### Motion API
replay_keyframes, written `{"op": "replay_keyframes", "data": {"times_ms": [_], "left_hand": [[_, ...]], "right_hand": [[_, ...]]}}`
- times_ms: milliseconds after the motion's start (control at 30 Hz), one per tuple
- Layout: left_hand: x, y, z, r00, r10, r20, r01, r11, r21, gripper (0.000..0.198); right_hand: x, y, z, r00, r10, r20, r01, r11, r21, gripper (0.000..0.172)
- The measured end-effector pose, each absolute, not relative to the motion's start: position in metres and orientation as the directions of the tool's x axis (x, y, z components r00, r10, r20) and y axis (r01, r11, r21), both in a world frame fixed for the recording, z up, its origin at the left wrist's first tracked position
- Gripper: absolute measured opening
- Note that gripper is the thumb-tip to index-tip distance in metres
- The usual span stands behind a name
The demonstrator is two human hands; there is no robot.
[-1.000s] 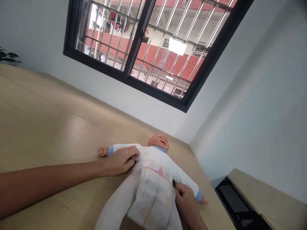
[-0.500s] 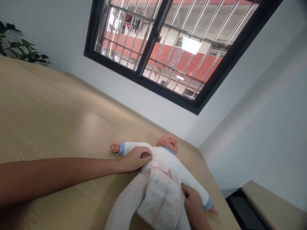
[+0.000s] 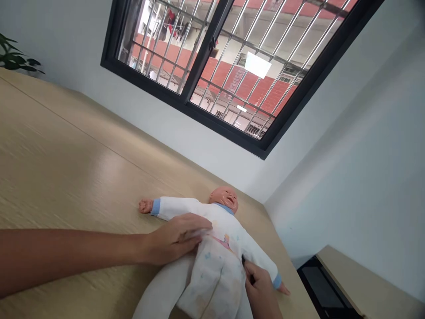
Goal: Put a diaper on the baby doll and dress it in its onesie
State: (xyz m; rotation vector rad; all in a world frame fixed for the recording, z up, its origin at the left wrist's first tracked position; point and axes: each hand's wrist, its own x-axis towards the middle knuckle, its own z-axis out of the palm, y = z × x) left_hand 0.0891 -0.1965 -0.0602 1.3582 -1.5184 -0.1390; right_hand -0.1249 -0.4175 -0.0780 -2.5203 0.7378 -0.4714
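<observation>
A baby doll in a white outfit with blue cuffs and collar lies on its back on the wooden table. A diaper with a printed waistband covers its lower belly and hips. My left hand is closed at the diaper's upper left edge, its fingers over the doll's waist and pinching the side of the diaper. On the other side, my right hand has its fingers curled in at the diaper's right edge, below the doll's sleeve. Its fingertips are partly hidden.
Behind the table are a pale wall and a black-framed window with metal bars. A green plant stands at the far left. At the lower right, a wooden surface stands beside a black object.
The view has shifted slightly, so the scene sits further left. My left hand has moved down the doll's side to the diaper's edge. My right hand's fingers have curled more.
</observation>
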Motion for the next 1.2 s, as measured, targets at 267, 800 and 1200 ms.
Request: {"op": "replay_keyframes", "data": {"times_ms": [267, 800, 1200], "left_hand": [[0.091, -0.192, -0.054, 0.141, -0.868, 0.475, -0.618, 0.298, 0.728, 0.028], [0.082, -0.196, -0.054, 0.252, -0.891, 0.378, -0.527, 0.201, 0.826, 0.020], [0.080, -0.195, -0.052, 0.223, -0.883, 0.412, -0.544, 0.238, 0.804, 0.022]], "right_hand": [[-0.133, -0.420, -0.086, 0.881, -0.412, 0.231, -0.252, -0.823, -0.509, 0.027], [-0.133, -0.422, -0.089, 0.899, -0.365, 0.241, -0.226, -0.860, -0.458, 0.023], [-0.126, -0.397, -0.067, 0.564, -0.731, 0.385, -0.326, -0.625, -0.709, 0.047]]}}
